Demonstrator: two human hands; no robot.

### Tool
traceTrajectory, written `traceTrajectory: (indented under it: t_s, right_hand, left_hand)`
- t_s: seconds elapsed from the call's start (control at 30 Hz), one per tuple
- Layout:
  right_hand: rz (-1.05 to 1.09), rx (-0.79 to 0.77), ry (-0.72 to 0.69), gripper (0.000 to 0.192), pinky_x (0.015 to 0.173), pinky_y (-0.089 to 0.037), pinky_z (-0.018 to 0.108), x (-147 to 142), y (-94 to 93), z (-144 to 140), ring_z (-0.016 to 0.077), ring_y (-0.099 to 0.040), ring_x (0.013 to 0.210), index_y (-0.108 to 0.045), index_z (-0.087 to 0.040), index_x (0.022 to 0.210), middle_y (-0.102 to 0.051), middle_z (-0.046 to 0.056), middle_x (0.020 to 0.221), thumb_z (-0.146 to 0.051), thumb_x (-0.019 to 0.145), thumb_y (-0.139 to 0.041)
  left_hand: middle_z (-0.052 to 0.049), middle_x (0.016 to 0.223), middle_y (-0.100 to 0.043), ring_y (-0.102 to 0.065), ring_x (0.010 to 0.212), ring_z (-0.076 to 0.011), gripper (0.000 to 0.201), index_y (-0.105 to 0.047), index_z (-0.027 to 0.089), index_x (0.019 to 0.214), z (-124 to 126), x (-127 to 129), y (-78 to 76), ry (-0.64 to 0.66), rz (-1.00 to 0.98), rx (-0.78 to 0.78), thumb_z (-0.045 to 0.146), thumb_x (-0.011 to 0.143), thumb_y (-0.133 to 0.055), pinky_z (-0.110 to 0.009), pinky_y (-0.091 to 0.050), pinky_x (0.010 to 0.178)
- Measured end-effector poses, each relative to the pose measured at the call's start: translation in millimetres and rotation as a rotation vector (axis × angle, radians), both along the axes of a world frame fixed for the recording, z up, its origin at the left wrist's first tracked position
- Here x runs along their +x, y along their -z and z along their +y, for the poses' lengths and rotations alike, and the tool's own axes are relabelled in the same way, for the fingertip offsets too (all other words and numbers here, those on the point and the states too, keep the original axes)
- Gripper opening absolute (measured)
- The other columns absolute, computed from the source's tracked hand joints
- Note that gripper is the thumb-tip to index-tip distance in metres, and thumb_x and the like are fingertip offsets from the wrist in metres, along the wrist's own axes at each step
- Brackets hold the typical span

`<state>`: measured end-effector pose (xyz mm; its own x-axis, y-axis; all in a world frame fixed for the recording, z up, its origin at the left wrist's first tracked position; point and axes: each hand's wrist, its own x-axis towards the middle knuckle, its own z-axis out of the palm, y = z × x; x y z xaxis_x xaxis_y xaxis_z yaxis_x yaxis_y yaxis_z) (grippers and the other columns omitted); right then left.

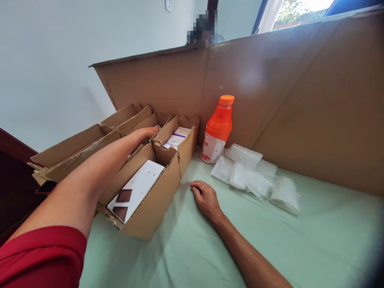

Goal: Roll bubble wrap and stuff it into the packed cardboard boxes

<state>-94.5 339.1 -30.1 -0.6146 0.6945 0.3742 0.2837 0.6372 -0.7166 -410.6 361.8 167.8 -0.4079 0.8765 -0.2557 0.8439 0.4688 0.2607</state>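
- Well, the open-topped cardboard bins [156, 202] are grouped close together to the left of the orange bottle [220, 122], the nearest of them just beside it.
- Reaching in among those bins, left of the bottle, is the left hand [148, 133]; its fingers are mostly hidden, so I cannot tell whether they grip anything.
- Inside the bin closest to the bottle sit white packs with purple edges [181, 135].
- Nearer the viewer than the bottle, and to its left, a white carton [144, 182] marked with dark brown squares lies in the front bin.
- Before the bottle, the right hand [206, 200] rests on the green cloth [327, 244], fingers loosely curled, with nothing visible in its grasp.
- To the bottle's right and slightly in front, several bubble-wrap bundles [255, 170] lie in a loose pile.
- Behind the bottle rises a broad cardboard panel [288, 88].
- Beyond that panel, up and right of the bottle, a bright window [300, 14] shows greenery.
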Motion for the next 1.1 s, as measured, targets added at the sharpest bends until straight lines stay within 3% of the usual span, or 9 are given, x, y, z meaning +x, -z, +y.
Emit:
traceTrajectory:
  t_s: [0.13,0.37,0.53,0.67,0.77,0.83,0.97,1.03,1.1]
  right_hand:
    - [-0.001,-0.009,-0.002,0.022,0.087,-0.047,0.036,0,-0.8,0,0.0218,-0.068,0.094,-0.072,-0.023,0.091,-0.076,0.005,0.097,-0.020,0.086,-0.050]
    - [0.002,-0.030,0.003,0.022,0.088,-0.047,0.037,1,-2.0,-1,0.0225,-0.068,0.094,-0.072,-0.022,0.090,-0.076,0.005,0.098,-0.021,0.086,-0.050]
    - [0.040,-0.065,-0.005,0.021,0.089,-0.047,0.039,0,-3.7,-2,0.0237,-0.067,0.093,-0.072,-0.023,0.088,-0.076,0.005,0.096,-0.022,0.084,-0.052]
    - [0.112,-0.112,0.004,0.021,0.089,-0.049,0.041,-2,-8.2,-2,0.0245,-0.067,0.092,-0.072,-0.023,0.086,-0.075,0.007,0.095,-0.023,0.082,-0.051]
    - [0.179,-0.166,0.025,0.024,0.085,-0.052,0.039,0,-24.7,-7,0.0235,-0.067,0.091,-0.070,-0.021,0.095,-0.074,0.009,0.099,-0.027,0.085,-0.049]
    - [0.217,-0.198,0.017,0.029,0.082,-0.054,0.036,4,-46.0,-15,0.0216,-0.068,0.093,-0.067,-0.021,0.109,-0.073,0.008,0.108,-0.033,0.088,-0.051]
    - [0.501,-0.401,-0.231,0.057,0.089,-0.056,0.036,10,-101.8,-46,0.0216,-0.066,0.110,-0.051,-0.025,0.137,-0.063,0.008,0.134,-0.057,0.090,-0.057]
    - [0.627,-0.503,-0.338,0.065,0.092,-0.055,0.039,12,-123.7,-62,0.0232,-0.064,0.112,-0.051,-0.027,0.138,-0.063,0.007,0.133,-0.061,0.085,-0.065]
    - [0.630,-0.530,-0.301,0.055,0.089,-0.056,0.038,20,-136.2,-70,0.0224,-0.067,0.103,-0.059,-0.026,0.126,-0.069,0.005,0.119,-0.056,0.082,-0.071]
  left_hand:
    - [-0.007,0.117,-0.069,-0.065,0.111,-0.0249,0.026,-0.068,0.017,0.109,2,-5,0.9,-0.060,0.063,-0.032,0.036,0.091,-0.069,-0.042,-0.054,0.094]
    - [-0.007,0.115,-0.067,-0.067,0.102,-0.0227,0.031,-0.065,0.015,0.115,-2,3,3.1,-0.155,0.079,0.017,0.038,0.094,-0.065,-0.041,-0.057,0.086]
    - [-0.010,0.102,-0.072,-0.066,0.107,-0.0265,0.019,-0.069,0.015,0.095,-16,-1,-29.2,-0.262,0.182,0.245,0.025,0.080,-0.075,-0.033,-0.052,0.087]
    - [-0.007,0.103,-0.073,-0.068,0.097,-0.0221,0.030,-0.067,0.014,0.107,-58,5,-57.8,-0.270,0.161,0.511,0.028,0.081,-0.063,-0.025,-0.051,0.073]
    - [-0.004,0.095,-0.073,-0.068,0.079,-0.0178,0.034,-0.068,0.015,0.103,-102,35,-62.8,-0.165,-0.183,0.773,0.032,0.074,-0.065,-0.025,-0.053,0.067]
    - [-0.003,0.092,-0.074,-0.068,0.076,-0.0175,0.033,-0.069,0.017,0.096,-131,67,-60.1,-0.061,-0.443,0.815,0.035,0.069,-0.072,-0.028,-0.055,0.069]
    - [-0.004,0.091,-0.074,-0.070,0.080,-0.0209,0.030,-0.070,0.022,0.097,-168,136,-47.8,0.091,-0.686,0.619,0.038,0.072,-0.073,-0.032,-0.057,0.070]
    - [-0.004,0.090,-0.074,-0.070,0.081,-0.0215,0.026,-0.069,0.023,0.093,-172,162,-38.8,0.167,-0.730,0.519,0.039,0.073,-0.071,-0.033,-0.057,0.070]
    - [-0.004,0.089,-0.074,-0.069,0.080,-0.0212,0.024,-0.067,0.023,0.089,-171,179,-31.2,0.229,-0.735,0.467,0.040,0.073,-0.069,-0.034,-0.056,0.070]
